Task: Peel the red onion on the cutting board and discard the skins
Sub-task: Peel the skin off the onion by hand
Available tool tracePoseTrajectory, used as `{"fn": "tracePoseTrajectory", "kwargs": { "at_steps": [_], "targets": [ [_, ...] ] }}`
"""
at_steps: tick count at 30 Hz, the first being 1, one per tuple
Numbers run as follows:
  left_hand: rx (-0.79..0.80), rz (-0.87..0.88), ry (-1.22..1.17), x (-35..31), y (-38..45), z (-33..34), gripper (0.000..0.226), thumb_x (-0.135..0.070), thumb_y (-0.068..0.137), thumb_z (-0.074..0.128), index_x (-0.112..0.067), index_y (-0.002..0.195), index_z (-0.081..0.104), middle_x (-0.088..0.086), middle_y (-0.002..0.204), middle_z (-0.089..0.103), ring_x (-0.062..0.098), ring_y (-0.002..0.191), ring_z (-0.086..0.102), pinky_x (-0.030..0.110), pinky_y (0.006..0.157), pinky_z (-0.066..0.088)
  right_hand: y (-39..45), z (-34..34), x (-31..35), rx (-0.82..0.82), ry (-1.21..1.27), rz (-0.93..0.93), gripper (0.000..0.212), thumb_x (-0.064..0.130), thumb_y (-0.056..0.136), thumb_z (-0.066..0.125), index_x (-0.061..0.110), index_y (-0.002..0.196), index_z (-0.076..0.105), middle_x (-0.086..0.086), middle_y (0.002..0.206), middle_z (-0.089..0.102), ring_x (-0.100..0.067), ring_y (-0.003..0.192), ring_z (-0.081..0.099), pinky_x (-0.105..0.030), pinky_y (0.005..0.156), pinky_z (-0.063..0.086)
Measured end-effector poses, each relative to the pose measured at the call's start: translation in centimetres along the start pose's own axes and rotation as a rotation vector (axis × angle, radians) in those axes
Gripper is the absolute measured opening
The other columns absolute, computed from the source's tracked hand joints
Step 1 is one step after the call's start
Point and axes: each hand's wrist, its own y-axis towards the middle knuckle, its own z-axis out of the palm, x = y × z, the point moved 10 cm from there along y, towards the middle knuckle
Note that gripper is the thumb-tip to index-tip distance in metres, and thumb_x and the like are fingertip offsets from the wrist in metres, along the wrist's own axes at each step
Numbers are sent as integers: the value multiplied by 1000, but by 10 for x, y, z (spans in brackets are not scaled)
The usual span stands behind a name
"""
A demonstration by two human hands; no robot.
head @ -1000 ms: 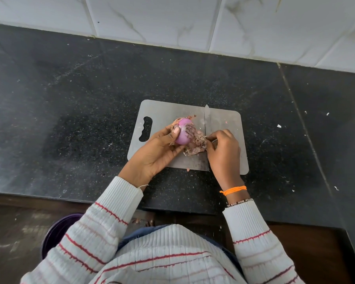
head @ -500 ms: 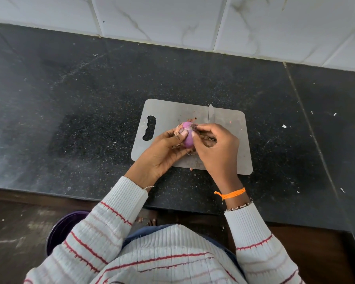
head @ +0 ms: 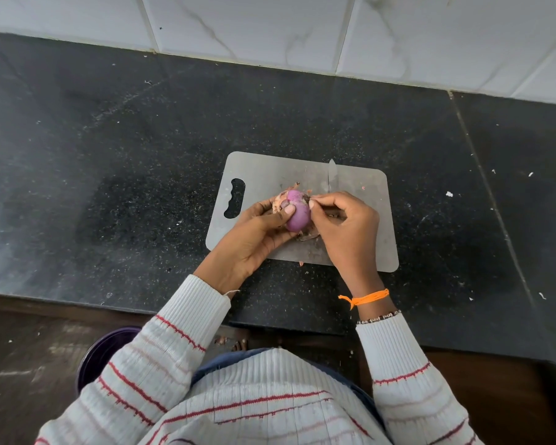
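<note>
One red onion [head: 297,211] over the one cutting board [head: 264,170] on my desk [head: 109,162]; my left hand [head: 254,234] cups it; my right hand [head: 345,226] pinches skin at its top; one knife [head: 332,175] lies behind.

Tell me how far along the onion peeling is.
Mostly peeled: the red onion shows smooth purple flesh on the side facing the camera. In hand: the left hand grips it over the cutting board while the right hand pinches skin at its top end. Left: loose skins beneath the onion aren't discarded yet.
</note>
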Motion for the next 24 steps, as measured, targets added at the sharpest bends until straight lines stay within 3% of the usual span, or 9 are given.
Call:
{"fn": "tracePoseTrajectory", "kwargs": {
  "at_steps": [4, 8, 14, 18, 21, 24],
  "targets": [
    [-27, 11, -22, -2, 3, -3, 47, 3, 83, 58, 3, 126, 39, 21, 115, 57, 26, 93, 64, 33, 75, 58, -1, 2, -8, 18, 72, 92, 14, 15, 89, 58, 8, 92, 70, -6, 88, 72, -11, 80, 68, -24, 70, 55],
    [-27, 41, 10, -5, 5, -4, 47, 6, 81, 58, -1, 124, 39, 17, 115, 56, 25, 95, 64, 36, 79, 56, -1, 5, -3, -16, 33, 67, 5, 12, 81, 69, 8, 85, 70, -4, 85, 70, -10, 79, 65, -18, 71, 52],
    [-4, 27, 57, -4, 5, -2, 44, 5, 81, 58, -1, 121, 42, 17, 117, 55, 27, 99, 62, 36, 78, 56, 2, 0, -17, -43, -47, 105, 3, 7, 85, 63, 9, 85, 65, -6, 87, 64, -2, 75, 57, -8, 70, 45],
    [-24, 23, 55, -4, 6, -4, 47, 6, 81, 59, 0, 124, 40, 16, 113, 56, 26, 96, 63, 35, 76, 57, 0, 0, -15, -51, 46, 137, 6, 17, 87, 64, 12, 83, 65, -5, 86, 66, -7, 76, 61, -18, 69, 50],
    [-30, 16, 68, -2, 6, -4, 48, 4, 81, 60, 0, 124, 41, 16, 114, 57, 24, 92, 65, 34, 77, 57, 0, 6, -10, -32, 26, 127, 10, 19, 82, 70, 11, 80, 63, -2, 85, 65, -7, 75, 60, -15, 66, 48],
    [-20, 15, 81, -1, 5, -2, 41, 4, 82, 59, -1, 120, 43, 16, 114, 56, 24, 92, 64, 32, 75, 58, 0, 8, -17, -21, -2, 147, 7, 14, 86, 64, 11, 81, 60, 0, 84, 59, -6, 73, 54, -9, 65, 42]
  ]
}}
